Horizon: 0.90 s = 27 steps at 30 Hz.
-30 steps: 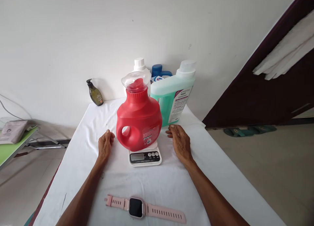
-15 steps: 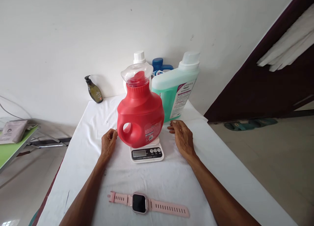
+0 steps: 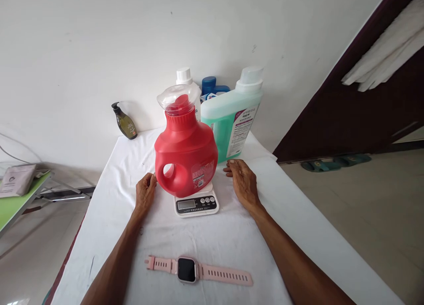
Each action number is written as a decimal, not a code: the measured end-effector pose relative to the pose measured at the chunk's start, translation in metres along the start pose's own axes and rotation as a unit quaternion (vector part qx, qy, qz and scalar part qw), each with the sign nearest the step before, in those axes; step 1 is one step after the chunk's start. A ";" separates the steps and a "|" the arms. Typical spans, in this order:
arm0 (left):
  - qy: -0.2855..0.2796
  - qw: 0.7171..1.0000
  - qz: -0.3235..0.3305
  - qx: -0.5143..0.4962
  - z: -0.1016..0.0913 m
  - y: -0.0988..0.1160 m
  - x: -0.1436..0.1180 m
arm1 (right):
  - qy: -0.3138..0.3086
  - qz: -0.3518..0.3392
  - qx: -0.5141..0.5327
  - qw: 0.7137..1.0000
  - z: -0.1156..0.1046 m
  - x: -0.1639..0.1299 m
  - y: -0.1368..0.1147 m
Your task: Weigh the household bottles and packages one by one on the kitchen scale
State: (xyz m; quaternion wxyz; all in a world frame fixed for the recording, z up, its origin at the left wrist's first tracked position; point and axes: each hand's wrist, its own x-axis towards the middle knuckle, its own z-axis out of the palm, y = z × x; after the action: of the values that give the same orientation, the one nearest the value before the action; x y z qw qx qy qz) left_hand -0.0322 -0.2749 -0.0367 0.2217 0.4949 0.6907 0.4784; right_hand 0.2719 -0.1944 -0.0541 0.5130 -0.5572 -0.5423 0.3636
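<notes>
A red laundry detergent jug (image 3: 185,148) with a clear cap on top stands on a white digital kitchen scale (image 3: 197,206). The jug hides most of the weighing plate, and the scale's display looks blank. Beside the jug's handle, my left hand (image 3: 145,192) rests on the cloth with its fingers curled together, holding nothing I can see. My right hand (image 3: 244,181) lies to the right of the scale, fingers loosely bent and apart, with nothing in it. Just beyond it stands a large bottle of green liquid (image 3: 221,119). In front of the scale lies a pink-strapped smartwatch (image 3: 187,269).
Behind the jug are a white-capped bottle (image 3: 184,75) and a blue bottle (image 3: 209,84). A dark green pump bottle (image 3: 126,122) leans by the wall. White cloth (image 3: 109,208) covers the table. Slippers (image 3: 321,165) lie on the floor at right; a green table (image 3: 20,199) is left.
The view has shifted slightly, so everything appears a little further left. Both hands keep their places beside the jug and scale.
</notes>
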 end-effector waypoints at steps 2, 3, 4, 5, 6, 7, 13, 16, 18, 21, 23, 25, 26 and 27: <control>0.006 1.000 -0.008 -0.012 0.000 0.004 -0.001 | 0.002 -0.002 0.001 1.000 0.000 0.000 0.000; 0.012 1.000 -0.010 -0.023 -0.001 0.008 -0.001 | 0.002 -0.003 0.002 1.000 -0.001 0.000 0.000; 0.022 0.999 -0.007 -0.038 -0.002 0.012 -0.001 | 0.002 -0.004 0.004 1.000 -0.001 0.000 0.000; 0.036 0.998 0.002 -0.053 -0.003 0.018 0.000 | 0.002 -0.007 0.006 1.000 0.000 0.001 0.000; 0.052 0.996 0.017 -0.068 -0.004 0.025 0.000 | 0.003 -0.009 0.009 1.000 0.000 0.001 0.000; 0.067 0.994 0.039 -0.082 -0.005 0.033 0.000 | 0.003 -0.012 0.011 1.000 0.000 0.001 0.000; 0.034 0.982 0.167 -0.083 -0.006 0.096 -0.001 | 0.042 -0.025 0.052 0.997 0.003 0.001 -0.001; -0.026 0.981 0.152 -0.118 0.001 0.114 -0.002 | 0.126 -0.056 0.069 0.988 -0.003 0.006 -0.001; -0.056 0.973 0.122 -0.186 0.007 0.120 -0.002 | 0.195 -0.071 0.071 0.976 -0.011 0.012 0.001; -0.039 0.962 0.074 -0.259 0.017 0.126 -0.001 | 0.285 -0.055 0.086 0.953 -0.025 0.023 0.005; -0.002 0.957 0.053 -0.285 0.023 0.132 -0.003 | 0.319 -0.035 0.098 0.942 -0.031 0.028 0.007; 0.026 0.952 0.045 -0.301 0.029 0.141 -0.005 | 0.326 -0.016 0.111 0.939 -0.035 0.031 0.008; 0.032 0.949 0.046 -0.309 0.031 0.147 -0.007 | 0.325 -0.007 0.118 0.938 -0.035 0.032 0.009; 0.037 0.946 0.050 -0.318 0.035 0.154 -0.008 | 0.324 0.001 0.126 0.938 -0.035 0.033 0.009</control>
State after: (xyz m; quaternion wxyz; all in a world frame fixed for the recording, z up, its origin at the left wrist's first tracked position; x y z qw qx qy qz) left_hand 0.0706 -0.2589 0.0818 0.3173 0.4145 0.4846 0.7019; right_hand 0.3129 -0.1675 -0.0504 0.7267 -0.5762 -0.2954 0.2296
